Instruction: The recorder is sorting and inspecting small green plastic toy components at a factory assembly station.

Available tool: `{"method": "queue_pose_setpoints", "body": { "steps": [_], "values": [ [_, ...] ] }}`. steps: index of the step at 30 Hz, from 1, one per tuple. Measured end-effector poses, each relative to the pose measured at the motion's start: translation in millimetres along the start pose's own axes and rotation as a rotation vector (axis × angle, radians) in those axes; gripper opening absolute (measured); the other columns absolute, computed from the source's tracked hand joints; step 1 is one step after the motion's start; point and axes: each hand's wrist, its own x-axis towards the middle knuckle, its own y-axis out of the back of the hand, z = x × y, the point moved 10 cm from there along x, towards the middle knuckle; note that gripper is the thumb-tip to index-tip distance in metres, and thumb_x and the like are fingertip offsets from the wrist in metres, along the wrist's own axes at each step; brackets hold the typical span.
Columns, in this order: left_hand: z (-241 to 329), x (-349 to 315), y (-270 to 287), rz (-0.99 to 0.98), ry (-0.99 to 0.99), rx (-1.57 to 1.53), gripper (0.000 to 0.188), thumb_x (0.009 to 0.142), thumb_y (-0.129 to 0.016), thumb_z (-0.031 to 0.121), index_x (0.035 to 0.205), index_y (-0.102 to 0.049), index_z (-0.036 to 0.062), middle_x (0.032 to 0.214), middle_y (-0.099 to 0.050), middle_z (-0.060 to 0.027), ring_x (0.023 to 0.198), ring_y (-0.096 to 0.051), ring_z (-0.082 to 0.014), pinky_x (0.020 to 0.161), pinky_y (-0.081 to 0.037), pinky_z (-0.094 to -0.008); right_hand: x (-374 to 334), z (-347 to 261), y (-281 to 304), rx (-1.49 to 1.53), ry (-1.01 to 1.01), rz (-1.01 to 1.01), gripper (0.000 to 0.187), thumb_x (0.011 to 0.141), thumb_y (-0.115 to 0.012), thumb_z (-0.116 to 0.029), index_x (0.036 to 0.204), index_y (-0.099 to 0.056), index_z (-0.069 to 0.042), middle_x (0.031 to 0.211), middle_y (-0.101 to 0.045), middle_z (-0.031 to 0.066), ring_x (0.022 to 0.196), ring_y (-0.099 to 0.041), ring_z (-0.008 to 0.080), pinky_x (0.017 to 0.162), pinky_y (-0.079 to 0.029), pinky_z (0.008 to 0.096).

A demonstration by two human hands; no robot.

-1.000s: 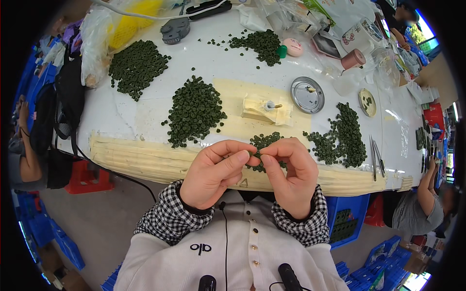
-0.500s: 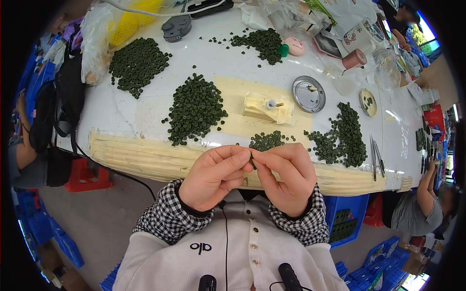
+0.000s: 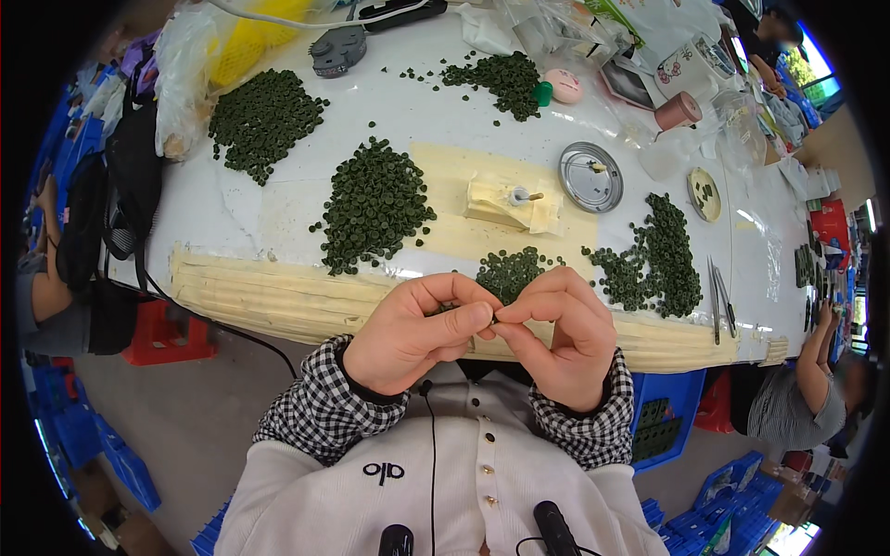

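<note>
My left hand (image 3: 417, 332) and my right hand (image 3: 563, 335) meet at the fingertips over the table's front edge. Between them they pinch a small dark green piece (image 3: 494, 319), mostly hidden by the fingers. Just beyond lies a small pile of dark green round pieces (image 3: 510, 270). A larger pile of such pieces (image 3: 375, 206) is to the left, and another spread-out pile (image 3: 663, 255) to the right. Behind the small pile stands a taped block (image 3: 512, 206) with a short peg sticking up.
A round metal lid (image 3: 591, 176) and a small cream dish (image 3: 704, 195) lie at the right, with tweezers (image 3: 714, 301) near the edge. Farther back are more green piles (image 3: 269, 125), a pink spool (image 3: 678, 112) and plastic bags. A blue crate (image 3: 667, 417) sits below the table's right side.
Both hands have shifted slightly to the right. My fingertips have come lower and closer around the small piece, which shows less than before.
</note>
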Motion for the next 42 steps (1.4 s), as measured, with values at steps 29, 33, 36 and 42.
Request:
{"method": "queue_pose_setpoints", "body": {
  "steps": [29,33,36,42],
  "values": [
    [35.6,-8.7,2.7,0.2,-0.352,0.578,0.011,0.085,-0.06,0.005,0.09,-0.064,-0.0036,0.079,-0.066,-0.0041,0.071,-0.053,-0.0038,0.065,-0.043,-0.0184,-9.5,32.0,-15.5,0.427,-0.335,-0.023,0.012,0.078,-0.058,0.009,0.089,-0.059,0.006,0.09,-0.058,0.0099,0.08,-0.063,0.015,0.071,-0.053,0.024],
    [37.2,-11.0,4.8,0.234,-0.409,0.654,0.01,0.084,-0.061,0.005,0.089,-0.064,-0.0034,0.077,-0.065,-0.0028,0.066,-0.049,-0.0016,0.059,-0.04,-0.0176,-10.4,33.7,-18.4,0.44,-0.362,-0.028,0.012,0.078,-0.058,0.008,0.09,-0.059,0.007,0.09,-0.057,0.0095,0.08,-0.063,0.0145,0.072,-0.052,0.0239],
    [33.1,-10.4,6.6,0.241,-0.383,0.569,0.009,0.085,-0.06,0.005,0.09,-0.063,-0.0022,0.076,-0.064,-0.0023,0.063,-0.047,-0.0006,0.055,-0.037,-0.0175,-11.1,34.1,-18.7,0.428,-0.363,-0.026,0.013,0.078,-0.059,0.007,0.091,-0.059,0.006,0.09,-0.058,0.0091,0.081,-0.063,0.0139,0.072,-0.052,0.0235],
    [21.6,-2.8,21.2,0.218,-0.214,-0.087,0.013,0.093,-0.05,0.014,0.094,-0.057,0.0026,0.077,-0.059,-0.0028,0.052,-0.036,-0.0017,0.046,-0.028,-0.0175,-11.9,43.8,-6.3,0.336,-0.438,0.09,0.014,0.079,-0.062,0.005,0.093,-0.061,0.005,0.087,-0.06,0.0072,0.078,-0.062,0.0115,0.069,-0.05,0.022]
  ]
}}
